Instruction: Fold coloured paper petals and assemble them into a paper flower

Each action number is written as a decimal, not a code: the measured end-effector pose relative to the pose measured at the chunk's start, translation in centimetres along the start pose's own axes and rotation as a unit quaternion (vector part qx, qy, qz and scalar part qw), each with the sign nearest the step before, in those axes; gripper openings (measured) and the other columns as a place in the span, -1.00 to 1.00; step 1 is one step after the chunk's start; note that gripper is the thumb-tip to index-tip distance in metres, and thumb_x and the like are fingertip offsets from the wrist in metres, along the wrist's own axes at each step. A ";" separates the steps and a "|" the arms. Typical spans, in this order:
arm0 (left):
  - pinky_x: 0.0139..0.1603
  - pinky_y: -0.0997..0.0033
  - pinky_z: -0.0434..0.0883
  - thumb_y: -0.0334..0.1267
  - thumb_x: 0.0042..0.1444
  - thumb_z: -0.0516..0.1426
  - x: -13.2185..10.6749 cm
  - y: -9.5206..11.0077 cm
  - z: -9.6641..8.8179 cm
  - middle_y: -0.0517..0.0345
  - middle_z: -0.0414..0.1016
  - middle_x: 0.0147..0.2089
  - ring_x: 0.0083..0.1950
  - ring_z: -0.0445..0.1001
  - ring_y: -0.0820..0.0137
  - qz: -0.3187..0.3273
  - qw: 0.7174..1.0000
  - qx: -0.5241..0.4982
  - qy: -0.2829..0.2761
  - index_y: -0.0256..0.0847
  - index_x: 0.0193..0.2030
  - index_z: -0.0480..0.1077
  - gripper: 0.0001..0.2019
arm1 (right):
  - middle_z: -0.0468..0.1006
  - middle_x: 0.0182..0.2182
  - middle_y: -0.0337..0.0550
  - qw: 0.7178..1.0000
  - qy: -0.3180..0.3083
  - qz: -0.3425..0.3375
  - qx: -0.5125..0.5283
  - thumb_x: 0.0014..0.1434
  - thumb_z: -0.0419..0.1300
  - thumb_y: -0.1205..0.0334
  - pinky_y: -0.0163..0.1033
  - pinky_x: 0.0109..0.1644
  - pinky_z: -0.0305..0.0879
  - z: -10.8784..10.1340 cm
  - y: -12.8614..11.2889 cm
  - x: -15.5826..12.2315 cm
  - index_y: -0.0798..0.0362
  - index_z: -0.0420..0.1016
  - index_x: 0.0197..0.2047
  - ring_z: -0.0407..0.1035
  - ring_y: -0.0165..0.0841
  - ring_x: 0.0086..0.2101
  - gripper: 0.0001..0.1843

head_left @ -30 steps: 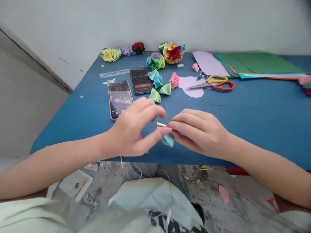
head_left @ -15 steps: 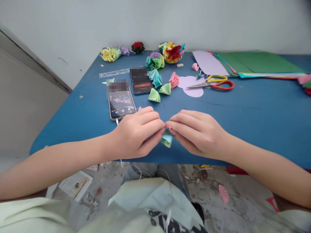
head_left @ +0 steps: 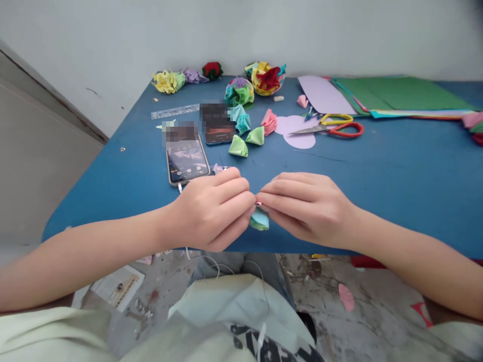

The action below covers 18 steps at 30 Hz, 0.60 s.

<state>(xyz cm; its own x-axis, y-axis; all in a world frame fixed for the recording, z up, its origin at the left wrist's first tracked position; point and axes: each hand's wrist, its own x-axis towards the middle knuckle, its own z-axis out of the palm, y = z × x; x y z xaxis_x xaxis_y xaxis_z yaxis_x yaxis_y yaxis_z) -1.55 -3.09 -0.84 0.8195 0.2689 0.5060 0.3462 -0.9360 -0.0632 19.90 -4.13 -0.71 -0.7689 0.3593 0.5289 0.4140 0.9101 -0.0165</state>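
My left hand (head_left: 215, 208) and my right hand (head_left: 313, 208) meet near the table's front edge, fingertips almost touching. Both are closed in a pinch on a small pink piece of paper (head_left: 258, 204), mostly hidden by the fingers. Just below the fingertips shows a curled blue-green paper piece (head_left: 260, 220); whether it is gripped or lies on the table I cannot tell. Beyond the hands lie green folded paper cones (head_left: 238, 146), a pink paper cone (head_left: 269, 122) and a blue crumpled paper piece (head_left: 241, 120).
Two phones lie at left, the nearer phone (head_left: 187, 156) with a white cable. Scissors (head_left: 341, 126) rest on a lilac paper shape (head_left: 304, 141). Paper flowers (head_left: 267, 80) stand along the back, with a clear ruler (head_left: 173, 111) and stacked coloured sheets (head_left: 407, 95). Paper scraps litter the floor.
The blue-green paper has turned, its curled end now less visible and its side more so. Both hands keep their pinch, with the fingers shifted slightly. The view has moved a little.
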 end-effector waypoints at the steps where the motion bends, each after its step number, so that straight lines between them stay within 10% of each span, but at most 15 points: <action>1: -0.31 0.33 0.35 -0.37 0.07 -0.01 0.1 0.0 -0.1 0.05 0.38 -0.40 -0.38 0.29 0.37 0.005 1.000 0.002 -0.003 -0.22 -0.46 0.29 -0.87 | 0.51 -0.32 -0.13 1.000 0.001 0.004 0.004 0.18 0.07 0.33 -0.28 -0.25 0.34 0.0 0.0 0.0 0.09 0.38 -0.23 0.35 -0.41 -0.33 -0.90; 18: -0.33 0.34 0.33 -0.37 0.12 0.02 0.0 0.2 0.4 0.04 0.35 -0.38 -0.35 0.26 0.36 -0.003 0.999 0.022 -0.025 -0.27 -0.38 0.31 -0.91 | 0.45 -0.45 -0.13 0.999 0.021 0.033 0.031 0.13 0.14 0.33 -0.26 -0.33 0.28 0.5 0.0 0.0 0.13 0.43 -0.36 0.21 -0.41 -0.43 -0.93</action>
<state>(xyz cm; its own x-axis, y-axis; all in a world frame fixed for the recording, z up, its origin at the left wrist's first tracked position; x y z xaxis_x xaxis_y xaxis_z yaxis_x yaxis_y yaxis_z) -1.33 -3.17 -1.23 0.8391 0.2859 0.4627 0.3690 -0.9242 -0.0982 19.64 -4.03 -1.12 -0.7199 0.4106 0.5596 0.4301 0.8967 -0.1047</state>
